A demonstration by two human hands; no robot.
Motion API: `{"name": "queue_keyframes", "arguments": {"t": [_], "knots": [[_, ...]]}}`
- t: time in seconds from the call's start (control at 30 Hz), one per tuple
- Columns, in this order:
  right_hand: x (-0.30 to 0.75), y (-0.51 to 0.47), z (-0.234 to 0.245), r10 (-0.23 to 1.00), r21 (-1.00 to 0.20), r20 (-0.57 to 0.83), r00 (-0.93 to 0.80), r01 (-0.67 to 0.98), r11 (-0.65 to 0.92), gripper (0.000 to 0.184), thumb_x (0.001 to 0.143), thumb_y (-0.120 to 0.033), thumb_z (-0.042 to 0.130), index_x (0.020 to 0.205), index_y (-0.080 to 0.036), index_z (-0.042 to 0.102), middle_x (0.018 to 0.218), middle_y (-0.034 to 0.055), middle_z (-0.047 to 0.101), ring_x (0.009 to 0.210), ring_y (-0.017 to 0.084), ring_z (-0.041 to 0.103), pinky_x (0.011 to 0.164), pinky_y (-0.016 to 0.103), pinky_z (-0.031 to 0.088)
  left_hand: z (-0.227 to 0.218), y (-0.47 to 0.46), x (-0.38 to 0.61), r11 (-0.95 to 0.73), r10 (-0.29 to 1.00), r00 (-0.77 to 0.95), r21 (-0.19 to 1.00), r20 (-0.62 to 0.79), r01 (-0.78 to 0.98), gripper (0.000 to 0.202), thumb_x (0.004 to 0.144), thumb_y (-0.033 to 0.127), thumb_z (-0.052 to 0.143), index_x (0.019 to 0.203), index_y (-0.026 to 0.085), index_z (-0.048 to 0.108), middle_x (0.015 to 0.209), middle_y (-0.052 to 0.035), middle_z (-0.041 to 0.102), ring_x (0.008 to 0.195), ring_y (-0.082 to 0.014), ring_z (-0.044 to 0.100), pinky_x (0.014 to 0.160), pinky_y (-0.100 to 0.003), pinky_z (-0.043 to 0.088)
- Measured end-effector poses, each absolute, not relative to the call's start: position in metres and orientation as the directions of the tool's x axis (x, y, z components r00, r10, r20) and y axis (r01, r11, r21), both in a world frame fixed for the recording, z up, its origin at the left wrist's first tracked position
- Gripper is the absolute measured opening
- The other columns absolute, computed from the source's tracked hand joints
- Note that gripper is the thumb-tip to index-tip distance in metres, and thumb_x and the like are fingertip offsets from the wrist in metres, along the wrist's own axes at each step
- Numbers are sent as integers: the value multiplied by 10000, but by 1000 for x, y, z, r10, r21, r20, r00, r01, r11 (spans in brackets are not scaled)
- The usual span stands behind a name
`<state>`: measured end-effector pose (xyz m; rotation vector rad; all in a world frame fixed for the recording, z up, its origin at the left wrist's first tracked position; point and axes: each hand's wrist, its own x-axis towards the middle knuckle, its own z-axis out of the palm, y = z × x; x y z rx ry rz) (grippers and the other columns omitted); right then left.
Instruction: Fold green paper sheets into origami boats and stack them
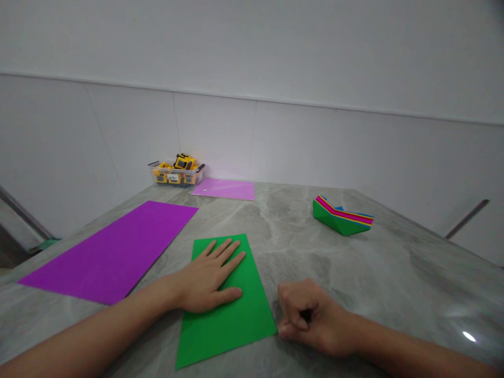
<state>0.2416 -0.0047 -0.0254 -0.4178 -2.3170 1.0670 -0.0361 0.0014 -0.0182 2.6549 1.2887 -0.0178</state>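
Observation:
A green sheet of paper (236, 325) lies flat on the table in front of me, longer than it is wide; I cannot tell whether it is folded in layers. Spread across its upper left part is my left hand (210, 278), palm down with the fingers stretched out and pressing on it. My right hand (305, 317) is curled into a fist beside the sheet's right edge. Its thumb side touches or nearly touches the lower right corner, and a dark hollow shows between the curled fingers with nothing visible in it.
On the left lies a large purple sheet (118, 249). Farther right stands a folded paper boat (342, 216), green with pink, yellow and blue layers. A clear bin (173, 173) of yellow toy vehicles and a pink sheet (228, 189) are near the wall. The grey marbled table (401, 294) carries everything.

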Motion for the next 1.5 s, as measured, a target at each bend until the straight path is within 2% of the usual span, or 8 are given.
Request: {"name": "queue_keyframes", "arguments": {"t": [0.1, 0.2, 0.33, 0.4, 0.83, 1.2, 1.5], "knots": [[243, -6, -26, 610, -810, 259, -749, 176, 559, 403, 768, -213, 672, 540, -187, 341, 552, -59, 400, 516, 75, 384, 520, 228, 309, -17, 1, -35, -595, 783, 613, 162, -102, 787, 777, 916, 688, 282, 1536, 257, 101, 1594, -110, 0, 1460, -331, -8, 1153, -590, 81], [242, -8, -24, 624, -821, 210, -752, 212, 531, 381, 748, -196, 675, 538, -183, 358, 545, -61, 406, 509, 72, 380, 518, 223, 308, -12, -1, -33, -582, 789, 602, 164, -123, 797, 846, 879, 735, 299, 1537, 248, 86, 1591, -122, -9, 1458, -332, -11, 1152, -592, 81], [239, -9, -22, 605, -776, 186, -774, 262, 574, 355, 717, -144, 667, 533, -180, 366, 537, -66, 400, 504, 70, 386, 524, 215, 313, -7, -2, -30, -582, 785, 602, 157, -147, 797, 1083, 732, 843, 415, 1537, 224, 39, 1581, -158, -35, 1451, -370, -17, 1134, -631, 58], [238, -10, -22, 599, -752, 192, -777, 276, 599, 334, 710, -121, 653, 540, -179, 371, 544, -66, 408, 512, 70, 397, 536, 212, 321, -7, -2, -30, -589, 781, 606, 147, -151, 795, 1132, 699, 852, 449, 1536, 220, 22, 1579, -164, -43, 1449, -375, -21, 1129, -638, 50], [227, 0, -26, 658, -682, 236, -715, 361, 636, 289, 680, -74, 571, 550, -188, 339, 537, -68, 388, 497, 75, 365, 507, 222, 275, -10, -1, -31, -597, 775, 613, 138, -153, 790, 1117, 715, 795, 502, 1538, 210, 24, 1575, -170, -52, 1446, -387, -17, 1123, -644, 51], [217, 16, -25, 529, -548, 385, -757, 274, 791, 274, 675, -58, 514, 561, -194, 305, 546, -54, 349, 517, 92, 352, 517, 235, 241, -15, 1, -31, -605, 771, 622, 147, -139, 782, 1144, 694, 826, 499, 1541, 209, 40, 1583, -172, -38, 1445, -407, -1, 1123, -648, 49], [208, 25, -27, 525, -466, 418, -742, 321, 825, 287, 685, -40, 503, 566, -196, 294, 564, -51, 339, 529, 93, 330, 527, 239, 228, -10, -1, -29, -595, 779, 606, 116, -162, 795, 1154, 687, 876, 414, 1540, 179, 69, 1584, -183, -24, 1452, -391, -16, 1130, -622, 38]]}}
